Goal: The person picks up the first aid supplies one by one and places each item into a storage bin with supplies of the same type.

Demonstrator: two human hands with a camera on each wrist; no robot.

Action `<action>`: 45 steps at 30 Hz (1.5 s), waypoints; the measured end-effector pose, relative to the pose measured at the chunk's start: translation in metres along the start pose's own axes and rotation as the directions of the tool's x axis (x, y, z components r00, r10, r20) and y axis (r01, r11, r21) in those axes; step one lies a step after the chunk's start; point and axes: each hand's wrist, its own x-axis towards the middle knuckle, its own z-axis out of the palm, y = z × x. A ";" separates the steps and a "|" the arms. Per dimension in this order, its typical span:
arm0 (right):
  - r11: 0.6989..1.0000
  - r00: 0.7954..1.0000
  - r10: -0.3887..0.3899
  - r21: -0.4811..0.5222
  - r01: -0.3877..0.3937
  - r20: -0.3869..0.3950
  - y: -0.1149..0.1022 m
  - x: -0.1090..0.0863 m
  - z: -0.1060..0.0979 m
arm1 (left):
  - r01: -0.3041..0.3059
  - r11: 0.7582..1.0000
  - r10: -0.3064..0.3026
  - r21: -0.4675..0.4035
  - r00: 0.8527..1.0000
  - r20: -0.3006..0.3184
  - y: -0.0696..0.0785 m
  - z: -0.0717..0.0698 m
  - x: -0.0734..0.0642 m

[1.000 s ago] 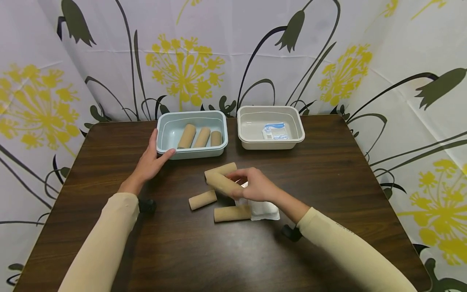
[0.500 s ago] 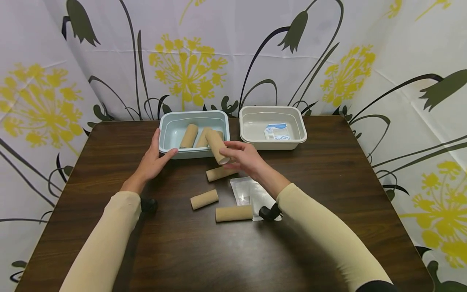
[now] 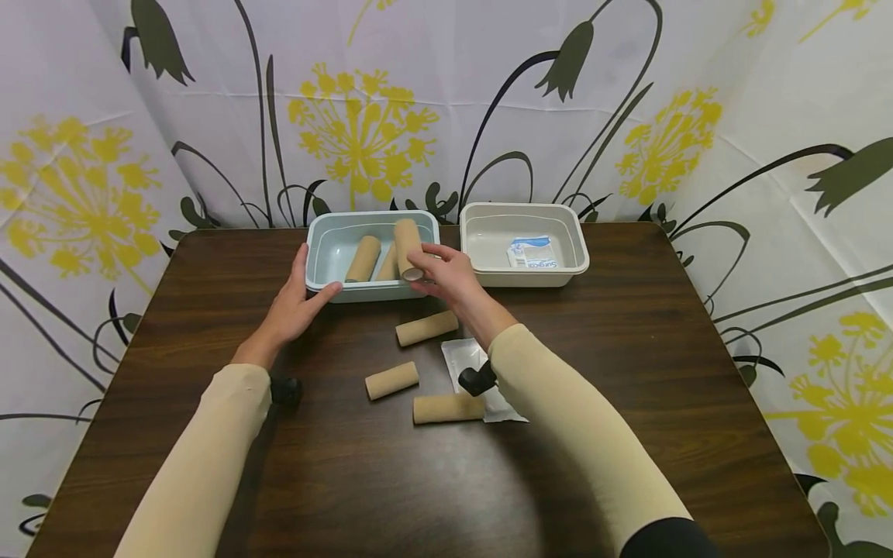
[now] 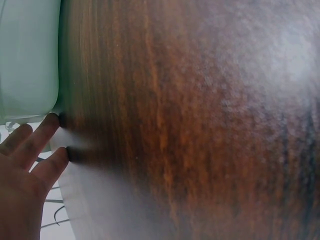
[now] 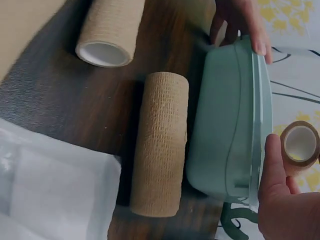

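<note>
My right hand (image 3: pixel 452 277) grips a tan cohesive bandage roll (image 3: pixel 407 239), tilted, over the right part of the pale blue tub (image 3: pixel 391 292). A white core shows at its near end. Inside that tub lie a bandage roll (image 3: pixel 363 259) and another (image 3: pixel 388 266), partly covered by the held one. My left hand (image 3: pixel 282 314) rests at the tub's left front corner, thumb along the front rim and fingers straight along the side. On the table in front lie three more bandage rolls, the far one (image 3: pixel 427 328), the short one (image 3: pixel 392 380) and the near one (image 3: pixel 448 408).
A beige tub (image 3: pixel 525 277) stands right of the blue one, with a blue-and-white packet (image 3: pixel 532 253) inside marked "Surgical". Flat white pouches (image 3: pixel 463 353) lie under my right forearm, beside the near roll. A flower-print curtain (image 3: pixel 481 93) hangs behind the table's back edge.
My right hand has lifted the bandage roll from the table's middle and carried it forward over the blue tub. My left hand has stayed at the tub's corner.
</note>
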 end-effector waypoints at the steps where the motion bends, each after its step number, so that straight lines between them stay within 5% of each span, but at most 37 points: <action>1: 1.000 1.000 -0.017 -0.001 0.017 0.006 0.000 0.002 0.001 | 0.001 1.000 -0.001 -0.001 1.000 0.001 0.000 0.000 0.000; 9: 0.994 0.994 -0.095 -0.045 0.098 0.061 0.006 0.011 0.003 | 0.003 1.000 -0.003 -0.019 1.000 0.019 -0.002 0.000 0.001; 18: 0.982 0.979 -0.137 -0.108 0.154 0.149 0.012 -0.004 -0.012 | -0.017 1.000 0.017 -0.011 1.000 -0.008 -0.002 0.001 0.005; 22: 0.954 0.967 -0.140 -0.234 0.189 0.213 0.013 -0.015 -0.021 | -0.010 1.000 0.010 -0.012 1.000 -0.007 -0.001 -0.001 0.003; 25: 0.905 0.950 -0.134 -0.355 0.233 0.281 0.016 -0.023 -0.026 | -0.002 1.000 0.002 -0.009 1.000 -0.006 -0.001 -0.002 0.002; 28: 0.804 0.923 -0.161 -0.496 0.328 0.350 0.019 -0.029 -0.033 | -0.008 1.000 0.008 -0.012 1.000 -0.009 -0.001 -0.003 0.002; 33: 0.541 0.872 -0.247 -0.686 0.487 0.423 0.029 -0.033 -0.046 | -0.013 1.000 0.013 -0.009 1.000 -0.018 -0.002 -0.003 0.000; 37: 0.379 0.836 -0.260 -0.745 0.549 0.484 0.037 -0.033 -0.054 | -0.001 1.000 0.001 -0.010 1.000 -0.017 -0.003 -0.002 -0.002; 42: 0.095 0.769 -0.244 -0.775 0.625 0.591 0.045 -0.033 -0.058 | -0.019 1.000 0.019 -0.014 1.000 -0.013 -0.002 0.000 0.001; 45: -0.035 0.738 -0.205 -0.758 0.652 0.644 0.049 -0.031 -0.059 | -0.020 1.000 0.020 -0.013 1.000 -0.013 0.001 0.001 0.002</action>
